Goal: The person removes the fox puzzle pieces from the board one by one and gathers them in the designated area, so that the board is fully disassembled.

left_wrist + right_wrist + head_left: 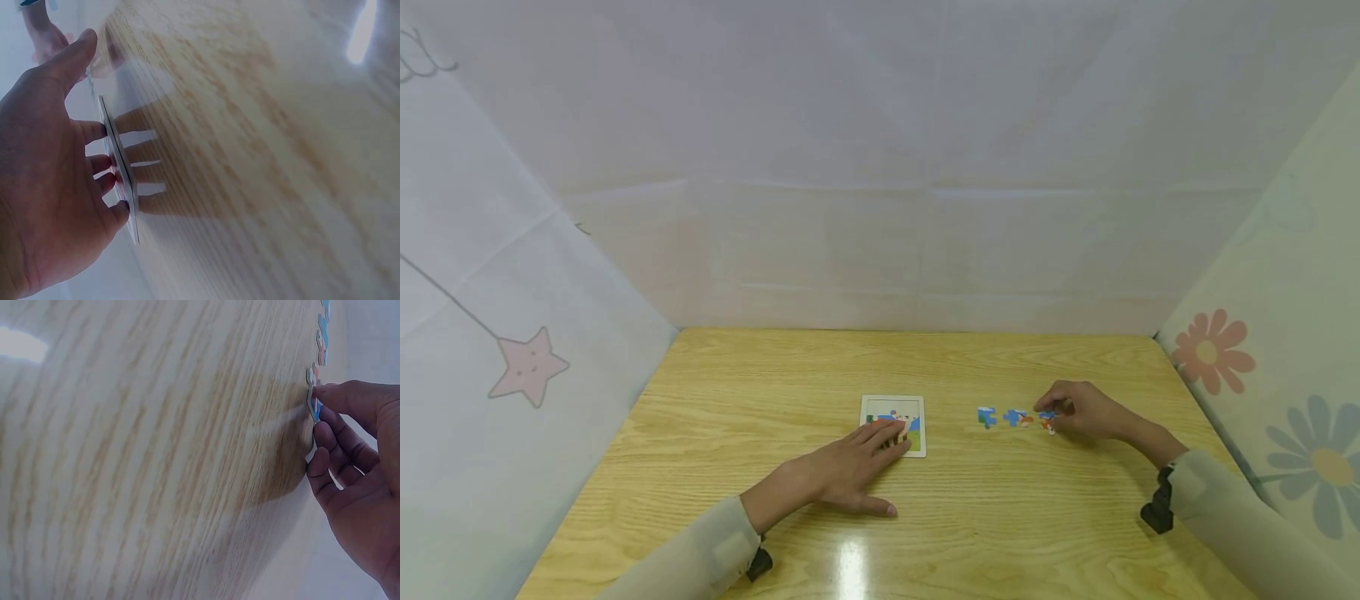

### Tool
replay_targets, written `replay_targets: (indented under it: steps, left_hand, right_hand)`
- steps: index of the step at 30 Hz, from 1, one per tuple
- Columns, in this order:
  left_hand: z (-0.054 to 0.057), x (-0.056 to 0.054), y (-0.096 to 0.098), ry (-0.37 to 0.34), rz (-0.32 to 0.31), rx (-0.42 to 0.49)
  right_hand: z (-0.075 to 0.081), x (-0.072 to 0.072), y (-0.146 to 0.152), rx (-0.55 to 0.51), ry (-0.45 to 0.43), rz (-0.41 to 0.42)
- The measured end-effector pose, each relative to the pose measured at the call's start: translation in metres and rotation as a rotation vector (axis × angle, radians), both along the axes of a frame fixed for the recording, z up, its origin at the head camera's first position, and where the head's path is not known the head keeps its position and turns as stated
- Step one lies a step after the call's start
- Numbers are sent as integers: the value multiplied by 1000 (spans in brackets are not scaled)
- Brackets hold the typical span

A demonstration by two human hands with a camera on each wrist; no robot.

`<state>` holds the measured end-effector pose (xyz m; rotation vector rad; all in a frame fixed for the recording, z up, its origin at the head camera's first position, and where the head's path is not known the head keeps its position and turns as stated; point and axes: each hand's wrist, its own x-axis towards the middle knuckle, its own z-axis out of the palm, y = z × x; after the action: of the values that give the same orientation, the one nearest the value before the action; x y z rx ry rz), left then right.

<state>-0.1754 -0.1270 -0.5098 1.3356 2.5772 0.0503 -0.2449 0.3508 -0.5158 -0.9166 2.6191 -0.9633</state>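
A white-framed jigsaw tray [892, 397] lies on the table, some of its colourful picture showing. My left hand [857, 467] rests on it with fingers extended over the lower left part, covering some of the picture; the left wrist view shows the fingertips on the thin board [119, 150]. To the right, my right hand [1086, 410] pinches a jigsaw piece [1048, 423] between thumb and fingers, low over the wood. In the right wrist view the thumb lies on this piece [312, 394], and the other fingers are bent.
Two more jigsaw pieces lie in a row between the tray and my right hand: a blue and green one [987, 417] and a blue and orange one [1018, 418]. The wooden table [760, 383] ends at pale cloth walls [940, 258] behind and at both sides.
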Motion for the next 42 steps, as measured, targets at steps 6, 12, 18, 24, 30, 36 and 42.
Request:
replay_targets:
  steps: [6, 12, 18, 24, 30, 36, 42]
  left_hand:
    - [-1, 0, 0, 7, -2, 3]
    - [-2, 0, -1, 13, -5, 12]
    - [-2, 1, -2, 18, -12, 24]
    - [1, 5, -6, 45, -53, 71]
    - [4, 11, -12, 50, -70, 100]
    - [7, 17, -17, 2, -46, 97]
    - [6, 20, -19, -6, -26, 79]
  right_hand:
    - [2, 0, -5, -4, 68, 21]
    - [2, -5, -20, -38, 84, 40]
    - [12, -8, -46, -79, 62, 102]
    - [19, -10, -72, -86, 89, 154]
    - [19, -15, -99, -114, 102, 205]
    - [21, -17, -126, -90, 56, 214]
    - [22, -19, -152, -82, 34, 215]
